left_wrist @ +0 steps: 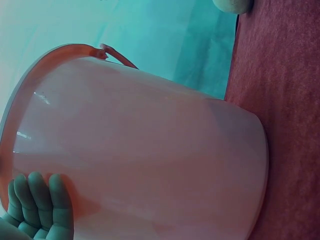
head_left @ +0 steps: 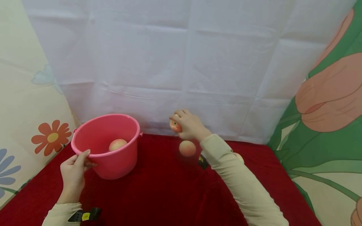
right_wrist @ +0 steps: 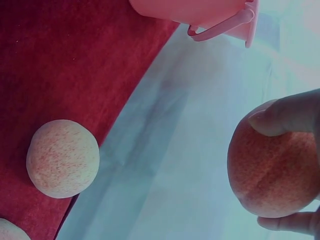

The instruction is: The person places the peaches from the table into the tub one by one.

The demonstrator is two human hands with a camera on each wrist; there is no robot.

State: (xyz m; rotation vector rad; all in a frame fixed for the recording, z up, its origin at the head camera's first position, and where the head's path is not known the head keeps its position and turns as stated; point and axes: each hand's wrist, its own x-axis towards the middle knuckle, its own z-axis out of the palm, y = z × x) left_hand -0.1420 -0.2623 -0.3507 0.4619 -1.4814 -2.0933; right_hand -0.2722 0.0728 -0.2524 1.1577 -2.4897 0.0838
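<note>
A pink bucket stands at the left of the red-covered table, with one peach visible inside it. My left hand pinches the bucket's near rim, thumb over the edge and fingers against the outer wall, as the left wrist view also shows. Above the table, near the white backdrop, my right hand grips a reddish peach between thumb and fingers. Just below that hand a paler peach lies on the cloth. Another peach is mostly hidden behind my right forearm.
Red cloth covers the table. A creased white sheet hangs along its back edge. Printed fabric with flowers stands on the left, and more with large tulips on the right. The bucket's handle hangs at its side.
</note>
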